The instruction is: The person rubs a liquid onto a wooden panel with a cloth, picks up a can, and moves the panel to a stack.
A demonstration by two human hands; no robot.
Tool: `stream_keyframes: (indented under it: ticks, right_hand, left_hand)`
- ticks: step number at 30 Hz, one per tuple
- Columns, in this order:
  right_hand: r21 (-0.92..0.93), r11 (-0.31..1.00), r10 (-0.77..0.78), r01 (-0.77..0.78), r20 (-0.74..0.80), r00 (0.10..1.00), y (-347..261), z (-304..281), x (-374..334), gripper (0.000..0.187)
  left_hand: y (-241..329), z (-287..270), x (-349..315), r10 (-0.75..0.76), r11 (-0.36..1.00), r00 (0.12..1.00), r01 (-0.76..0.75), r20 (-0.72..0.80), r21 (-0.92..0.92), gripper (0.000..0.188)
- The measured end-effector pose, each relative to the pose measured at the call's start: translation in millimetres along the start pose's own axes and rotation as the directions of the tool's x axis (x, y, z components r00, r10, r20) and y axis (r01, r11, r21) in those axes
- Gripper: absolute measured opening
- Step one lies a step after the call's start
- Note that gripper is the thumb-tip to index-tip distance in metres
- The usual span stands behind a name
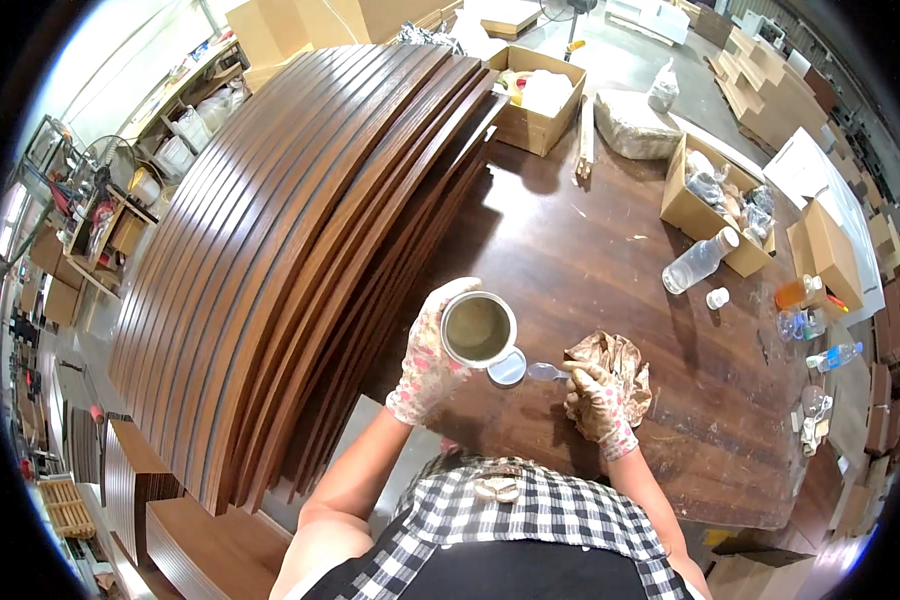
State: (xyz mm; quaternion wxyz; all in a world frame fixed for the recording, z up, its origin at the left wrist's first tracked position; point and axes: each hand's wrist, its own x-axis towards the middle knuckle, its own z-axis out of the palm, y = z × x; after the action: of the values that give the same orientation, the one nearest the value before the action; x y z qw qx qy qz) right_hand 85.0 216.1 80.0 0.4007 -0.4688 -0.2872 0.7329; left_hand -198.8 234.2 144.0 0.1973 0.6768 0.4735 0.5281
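My left hand [432, 345], in a floral-patterned glove, is closed around a can [479, 328] tilted so its open mouth shows a dull olive-grey inside. Just below the can a round pale lid [508, 368] lies on the table. My right hand [602, 402], in a stained glove of the same pattern, pinches a clear plastic spoon [544, 372] whose bowl points left toward the lid. Beside and behind that hand sits a crumpled brown-stained cloth or paper [625, 365]; the hand partly covers it.
A tall stack of brown slatted panels [280, 210] rises on my left. On the brown table [710, 430] stand a clear bottle [700, 261], a white cap [717, 298], a carton of wrapped parts [685, 205], another carton [540, 125] and small bottles [835, 357] at the right edge.
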Motion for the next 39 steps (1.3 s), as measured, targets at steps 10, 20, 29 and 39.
stream_keyframes:
  ticks: [10,20,29,39]
  right_hand:
    - [-0.022,0.999,-0.035,0.034,-0.045,0.998,3,-5,-7,0.026]
    - [0.128,0.982,-0.132,0.139,-0.06,0.989,-5,6,-7,0.024]
    - [0.063,0.997,-0.053,0.051,0.032,0.998,-2,9,-3,0.024]
    - [-0.068,0.988,-0.139,0.139,0.004,0.99,-8,13,-7,0.03]
  left_hand:
    - [65,-3,38,0.217,0.957,0.976,-0.215,-0.016,-0.194,0.074]
    - [110,-18,61,0.437,0.889,0.889,-0.45,-0.133,-0.086,0.053]
    - [151,-28,73,0.516,0.83,0.847,-0.532,-0.13,-0.168,0.046]
    - [114,-23,59,0.086,0.976,0.983,-0.051,0.162,-0.212,0.08]
